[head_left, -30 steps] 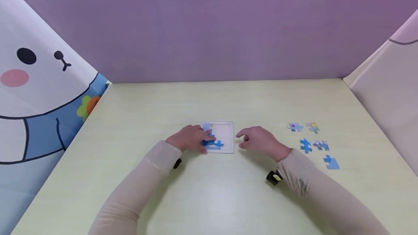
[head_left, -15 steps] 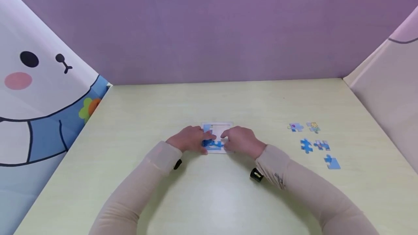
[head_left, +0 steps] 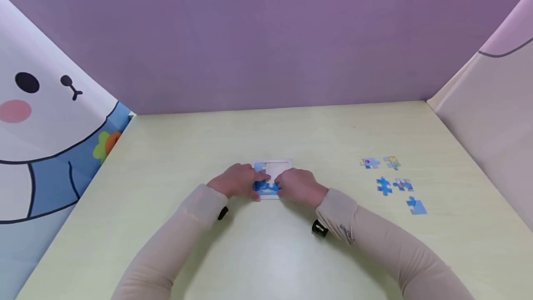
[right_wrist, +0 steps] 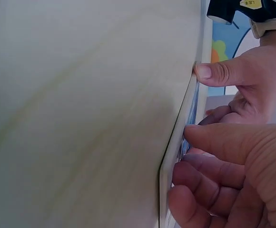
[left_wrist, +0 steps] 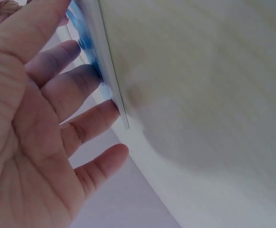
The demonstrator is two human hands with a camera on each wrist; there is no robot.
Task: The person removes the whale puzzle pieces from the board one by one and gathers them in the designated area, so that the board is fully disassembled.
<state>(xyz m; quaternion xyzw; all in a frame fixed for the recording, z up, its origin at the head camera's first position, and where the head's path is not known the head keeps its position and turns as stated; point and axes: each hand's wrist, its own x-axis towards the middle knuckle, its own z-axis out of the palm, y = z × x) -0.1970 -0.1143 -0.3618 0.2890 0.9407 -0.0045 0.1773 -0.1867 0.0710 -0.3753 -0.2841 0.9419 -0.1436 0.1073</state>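
Observation:
A shallow white puzzle frame lies on the table, with joined blue puzzle pieces along its left and near sides. The rest of its inside shows pale backing. My left hand rests on the left part with fairly straight fingers; its thumb touches the near rim. In the left wrist view, fingertips meet the blue pieces and the frame edge. My right hand bends its fingers over the near right corner, the thumb at the near rim in the right wrist view. Whether it pinches a piece there is hidden.
Several loose jigsaw pieces lie to the right: a blue one, a light blue corner, and a sunflower-like one among them. A purple wall bounds the table's far edge. Wrist cameras hang below the cuffs.
My right hand has moved left from beside the frame onto its near right corner. The left hand stays on the frame's left side. The head view has shifted slightly.

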